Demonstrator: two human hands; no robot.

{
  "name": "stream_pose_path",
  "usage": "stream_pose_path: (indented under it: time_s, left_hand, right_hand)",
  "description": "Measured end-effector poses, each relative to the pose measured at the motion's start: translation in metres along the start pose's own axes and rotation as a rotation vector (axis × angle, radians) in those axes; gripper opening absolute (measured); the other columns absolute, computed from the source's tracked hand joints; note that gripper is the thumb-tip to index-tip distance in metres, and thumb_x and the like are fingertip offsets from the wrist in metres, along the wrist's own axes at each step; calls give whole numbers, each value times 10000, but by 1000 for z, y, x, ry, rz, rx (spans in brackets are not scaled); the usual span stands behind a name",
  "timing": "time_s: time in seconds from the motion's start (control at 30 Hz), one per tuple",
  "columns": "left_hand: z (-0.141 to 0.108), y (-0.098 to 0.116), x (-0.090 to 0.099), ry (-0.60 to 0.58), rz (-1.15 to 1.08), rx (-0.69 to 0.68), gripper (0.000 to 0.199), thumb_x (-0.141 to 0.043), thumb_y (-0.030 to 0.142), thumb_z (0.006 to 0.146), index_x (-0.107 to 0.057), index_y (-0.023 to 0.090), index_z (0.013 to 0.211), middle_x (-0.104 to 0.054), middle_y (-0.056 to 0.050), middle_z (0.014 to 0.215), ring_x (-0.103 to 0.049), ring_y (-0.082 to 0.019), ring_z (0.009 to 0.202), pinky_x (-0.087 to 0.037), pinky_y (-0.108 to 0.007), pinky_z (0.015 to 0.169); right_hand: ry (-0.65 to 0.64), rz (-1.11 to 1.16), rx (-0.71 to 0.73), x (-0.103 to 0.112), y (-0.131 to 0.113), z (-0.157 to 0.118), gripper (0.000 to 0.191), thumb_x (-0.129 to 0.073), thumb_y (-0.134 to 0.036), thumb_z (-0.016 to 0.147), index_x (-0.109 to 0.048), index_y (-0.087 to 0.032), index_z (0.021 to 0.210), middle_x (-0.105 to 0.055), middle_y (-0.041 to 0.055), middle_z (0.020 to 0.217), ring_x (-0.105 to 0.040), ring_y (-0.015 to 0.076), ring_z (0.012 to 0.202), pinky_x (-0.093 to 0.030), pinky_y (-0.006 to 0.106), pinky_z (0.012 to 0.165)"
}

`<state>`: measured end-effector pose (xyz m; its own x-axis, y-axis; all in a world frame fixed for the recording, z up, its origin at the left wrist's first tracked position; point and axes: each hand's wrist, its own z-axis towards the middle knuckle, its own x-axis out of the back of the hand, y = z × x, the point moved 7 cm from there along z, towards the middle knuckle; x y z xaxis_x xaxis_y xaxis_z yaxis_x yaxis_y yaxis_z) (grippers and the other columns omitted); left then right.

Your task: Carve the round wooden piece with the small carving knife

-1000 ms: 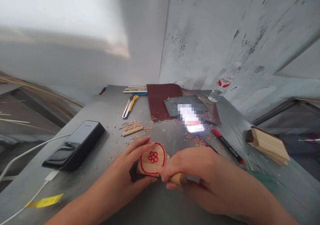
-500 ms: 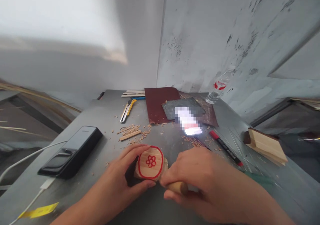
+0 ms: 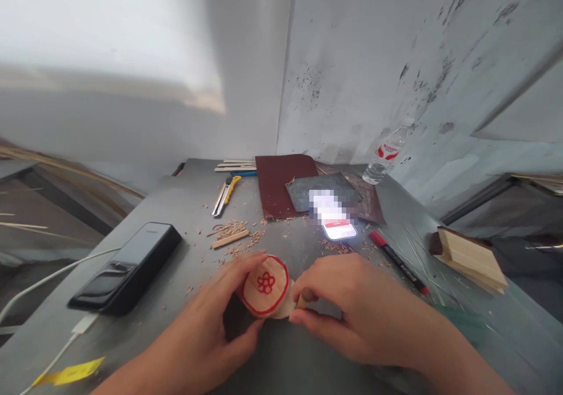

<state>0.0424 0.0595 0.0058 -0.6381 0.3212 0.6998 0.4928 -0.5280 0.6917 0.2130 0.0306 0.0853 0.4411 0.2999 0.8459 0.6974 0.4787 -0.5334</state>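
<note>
A round wooden block (image 3: 265,285), its pale top marked with a red ring and a red flower, is held near the table's front. My left hand (image 3: 220,316) grips its left side between thumb and fingers. At the block's right edge, my right hand (image 3: 347,310) is closed around a tool with a wooden handle (image 3: 307,296); the handle's rounded end points toward me, and the tool's working tip is hidden. Wood shavings (image 3: 235,231) and a thin wooden strip (image 3: 230,239) lie beyond the block.
A black device (image 3: 127,269) with a white cable sits left. Behind are a yellow cutter (image 3: 226,196), dark red sandpaper (image 3: 281,187) and a lit phone (image 3: 336,222). To the right are a marker (image 3: 399,262), wood block (image 3: 472,257) and water bottle (image 3: 385,155).
The tool's handle has swung up and slightly left, so its end faces me more. My right hand has shifted slightly right, and the round block is turned and tilted a little.
</note>
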Motion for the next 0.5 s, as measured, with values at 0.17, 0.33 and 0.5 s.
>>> stream_pose_path:
  time_s: [0.17,0.33,0.5]
  left_hand:
    - [-3,1,0,3,51,-10,746,-696,251,849,-377,378,1511,-359,-79,1649,-437,-333,1482,-493,-511,1159]
    - [2,3,4,3,-26,20,622,-685,236,875,-434,355,1431,-588,-83,1441,-575,-303,1351,-515,-508,1136]
    - [-2,4,3,0,31,-9,729,-664,190,845,-404,374,1501,-401,-76,1626,-442,-329,1479,-478,-507,1171]
  right_hand:
    - [27,-52,-21,1,5,1,229,-557,-385,1016,-648,-204,910,-691,10,850,-594,172,773,-353,308,693]
    - [99,-42,23,5,-1,-1,200,-571,-366,1017,-676,-209,953,-723,17,875,-629,169,800,-393,304,726]
    - [233,28,90,17,-7,-7,105,-603,-286,996,-657,-216,938,-756,10,929,-661,151,816,-432,294,745]
